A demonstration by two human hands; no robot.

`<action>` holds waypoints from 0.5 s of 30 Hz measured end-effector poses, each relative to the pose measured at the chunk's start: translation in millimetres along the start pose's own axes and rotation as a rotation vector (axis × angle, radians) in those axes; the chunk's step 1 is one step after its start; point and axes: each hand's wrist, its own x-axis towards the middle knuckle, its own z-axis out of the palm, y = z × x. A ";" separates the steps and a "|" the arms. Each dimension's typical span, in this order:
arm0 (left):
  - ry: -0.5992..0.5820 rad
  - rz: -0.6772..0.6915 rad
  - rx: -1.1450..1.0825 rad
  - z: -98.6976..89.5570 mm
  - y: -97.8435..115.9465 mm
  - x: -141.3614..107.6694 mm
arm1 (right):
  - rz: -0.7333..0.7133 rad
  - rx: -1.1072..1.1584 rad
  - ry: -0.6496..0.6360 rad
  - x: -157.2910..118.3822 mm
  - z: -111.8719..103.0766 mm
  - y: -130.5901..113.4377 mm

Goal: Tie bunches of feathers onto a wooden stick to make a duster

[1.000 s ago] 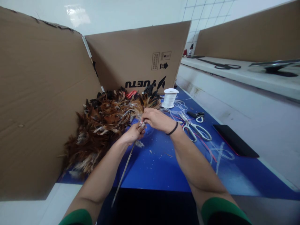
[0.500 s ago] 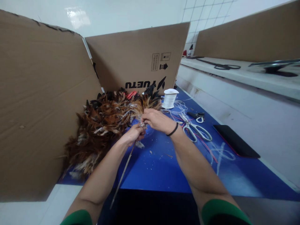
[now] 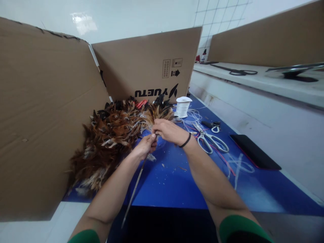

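Note:
Brown and black feathers fan out in a bundle (image 3: pixel 158 109) just beyond my fingers. My left hand (image 3: pixel 146 145) is closed round the lower end of this bundle, and a thin strip (image 3: pixel 134 190) hangs from beneath it past the table's front edge. Close against it, my right hand (image 3: pixel 168 130) pinches the base of the feathers from above, palm down. The fingertips of both hands nearly touch, hiding most of what lies between them. A large heap of brown feathers (image 3: pixel 111 135) lies to the left of my hands.
On the blue table (image 3: pixel 172 189) are a white spool (image 3: pixel 182 107), large scissors (image 3: pixel 211 140), small black-handled snips (image 3: pixel 212 125), clear and red ties, and a dark phone-like slab (image 3: pixel 255 152). Cardboard panels (image 3: pixel 146 64) stand behind and left. A ledge (image 3: pixel 273 79) on the right holds black scissors (image 3: pixel 240 72).
My fingers have shifted slightly at the bundle's base, and the pale bit seen between them is now mostly covered. The camera view has moved a little.

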 end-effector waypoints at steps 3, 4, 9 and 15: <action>0.005 0.002 0.004 1.0 0.7 -0.2 | -0.011 0.059 0.030 -0.9 -4.9 2.9; 0.005 -0.001 0.007 1.0 0.7 -0.1 | -0.013 0.071 0.064 -1.7 -7.3 4.4; -0.012 -0.032 0.011 -0.3 -1.9 1.8 | 0.025 0.066 0.380 -9.2 -22.3 12.8; -0.089 -0.047 -0.055 -2.3 -0.4 2.0 | 0.084 0.097 0.865 -22.9 -40.8 20.8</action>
